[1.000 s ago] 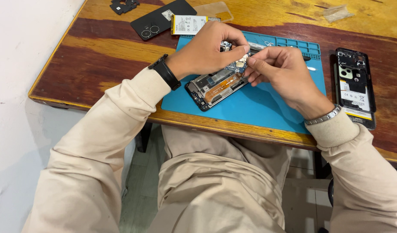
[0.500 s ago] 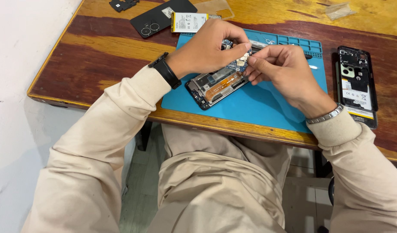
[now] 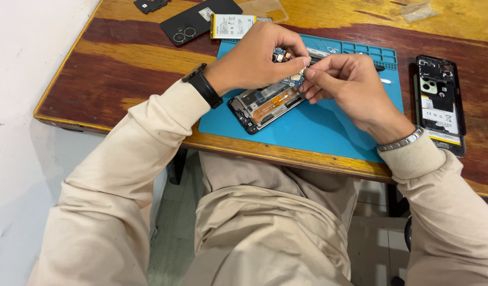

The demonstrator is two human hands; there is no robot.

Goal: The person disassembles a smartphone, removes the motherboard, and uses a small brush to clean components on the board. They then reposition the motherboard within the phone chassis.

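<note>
L hand (image 3: 254, 61) & R hand (image 3: 344, 85) meet over the opened phone (image 3: 267, 105) on the blue mat (image 3: 328, 132), counter centre. Both hands' fingers pinch a small circuit board (image 3: 292, 79) at the phone's top end. Second opened phone (image 3: 439, 103) lies well apart, R.

black back cover (image 3: 200, 21) | loose battery (image 3: 232, 25) | second opened phone (image 3: 439, 103) (right edge) | wooden table (image 3: 122, 69)

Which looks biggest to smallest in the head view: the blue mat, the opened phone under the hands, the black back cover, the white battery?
1. Blue mat.
2. Opened phone, though the hands partly hide it.
3. Black back cover, about the phone's size and farther away, so this order is unsure.
4. White battery.
</note>
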